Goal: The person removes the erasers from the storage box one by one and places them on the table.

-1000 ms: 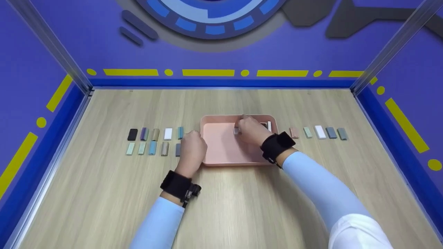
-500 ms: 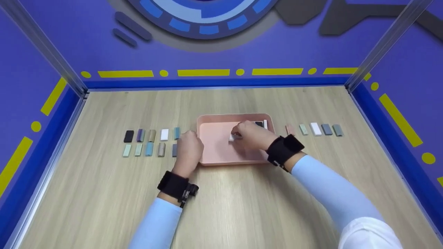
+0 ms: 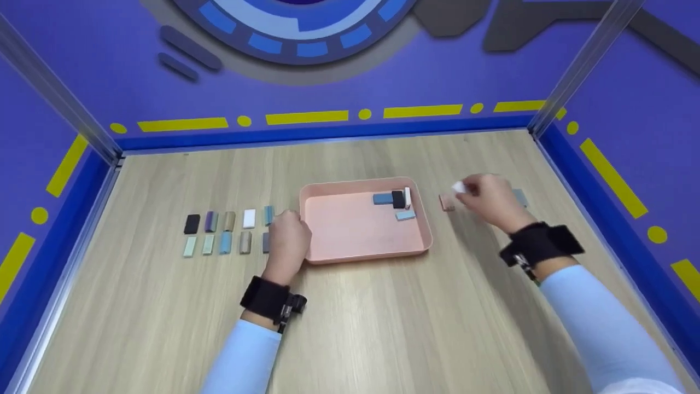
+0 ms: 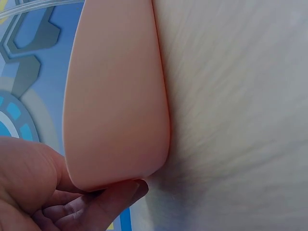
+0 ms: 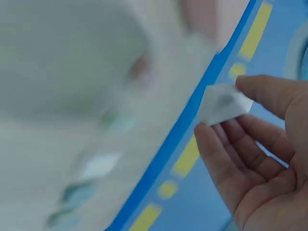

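Desk (image 3: 383,317): pale wood-grain top, matte, w/ blue-purple walls on three sides.
Tray (image 3: 328,241): pink, smooth plastic look, rectangular w/ rounded corners and a low rim; sits mid-desk.
In tray: far right corner holds a blue-grey block (image 3: 383,198), a black block (image 3: 398,199), a white block on edge (image 3: 407,197) and a light-blue block (image 3: 405,215); all small flat rectangles.
Left hand (image 3: 287,241): at the tray's left edge, fingers curled round the rim; left wrist view shows fingertips (image 4: 103,204) under the tray's rounded corner, thumb on the near side. Holding the tray.
Right hand (image 3: 489,200): above the desk, right of the tray, apart from it. Motion-blurred.
White piece (image 3: 458,187): small, flat, pale rectangle, pinched betw. thumb and fingertips of the right hand; right wrist view shows it at the tips (image 5: 224,103), other fingers loosely extended beneath it. Clear of the desk, not touching tray.
Pink block (image 3: 447,202): flat on desk just left of the right hand, betw. hand and tray.
Grey block (image 3: 519,197): partly hidden behind the right hand.
Left rows (image 3: 227,230): two rows of small flat blocks left of the tray, black, purple, tan, white, blue-ish; pale green, blue, grey below. Evenly spaced, long sides parallel.
Wrists: black straps on both; light-blue sleeves.
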A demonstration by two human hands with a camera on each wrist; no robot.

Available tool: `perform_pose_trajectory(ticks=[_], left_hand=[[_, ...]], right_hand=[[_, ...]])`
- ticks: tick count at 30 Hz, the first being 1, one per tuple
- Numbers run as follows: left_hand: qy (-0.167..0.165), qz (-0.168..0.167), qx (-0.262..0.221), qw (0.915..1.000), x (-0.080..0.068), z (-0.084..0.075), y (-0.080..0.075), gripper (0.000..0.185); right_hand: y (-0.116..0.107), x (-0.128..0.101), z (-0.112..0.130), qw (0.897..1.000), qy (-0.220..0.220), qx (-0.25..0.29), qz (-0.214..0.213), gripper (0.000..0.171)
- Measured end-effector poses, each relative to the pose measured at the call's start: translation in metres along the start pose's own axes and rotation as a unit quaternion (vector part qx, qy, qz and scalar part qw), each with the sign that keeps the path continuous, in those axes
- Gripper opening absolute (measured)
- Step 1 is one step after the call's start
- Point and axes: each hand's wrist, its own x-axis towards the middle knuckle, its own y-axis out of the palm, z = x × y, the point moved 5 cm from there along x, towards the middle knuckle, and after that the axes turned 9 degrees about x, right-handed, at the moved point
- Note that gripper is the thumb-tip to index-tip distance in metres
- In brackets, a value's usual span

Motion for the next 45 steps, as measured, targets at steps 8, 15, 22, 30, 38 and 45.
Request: perform_pose_trajectory(ticks=[8, 15, 22, 30, 38, 45], left_hand=[[0.005, -0.012, 0.005, 0.9999, -0.001, 0.002, -0.004, 0.023], [0.016, -0.015, 0.004, 0.9998, -0.003, -0.002, -0.002, 0.022], [0.017, -0.015, 0.002, 0.9998, -0.005, 0.001, 0.000, 0.022], [0.011, -0.008, 0.004, 0.9999, -0.002, -0.002, -0.001, 0.024], [0.007, -0.014, -0.002, 0.9999, -0.002, -0.002, -0.001, 0.024], [0.008, -0.009, 0.000, 0.9999, -0.002, -0.003, -0.001, 0.024]], right_hand=[[-0.039, -0.041, -0.092, 0.993, 0.107, -0.029, -0.050, 0.028], [-0.045, -0.054, -0.120, 0.987, 0.146, -0.046, -0.055, 0.027], [-0.043, -0.048, -0.131, 0.984, 0.165, -0.058, -0.032, 0.031], [-0.043, -0.048, -0.128, 0.983, 0.171, -0.063, -0.037, 0.037], [-0.031, -0.025, -0.046, 0.992, 0.045, -0.077, -0.094, 0.038], [0.036, 0.002, 0.056, 0.990, -0.097, -0.099, 0.013, 0.045]])
